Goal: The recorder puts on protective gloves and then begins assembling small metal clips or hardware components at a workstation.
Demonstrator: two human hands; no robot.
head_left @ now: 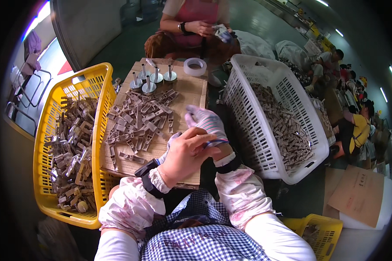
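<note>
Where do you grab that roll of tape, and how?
Probably by the near wall of the roll of tape, from above on the wearer's side, thumb outside and fingers in the hole. It lies flat on the cardboard with its hole facing up, so that wall can be pinched. Metal discs with upright stems stand to its left, so that side looks tighter.

Board (189,95): plain brown. Tape roll (194,73), far right corner: translucent white. Metal discs (148,88), toward the far edge: silver. Small parts (144,116), toward the left edge: grey-brown. Left basket (99,187), beyond the left edge: yellow. Right basket (249,117), beyond the right edge: white. Glove (210,124), at the right edge: pale grey, thin coloured stripes, blue rim. Sleeve covers (246,187), beyond the near edge: white, pink blotches. Near apron (200,246): blue-and-white check. Far apron (198,11), beyond the far edge: pink.
</note>
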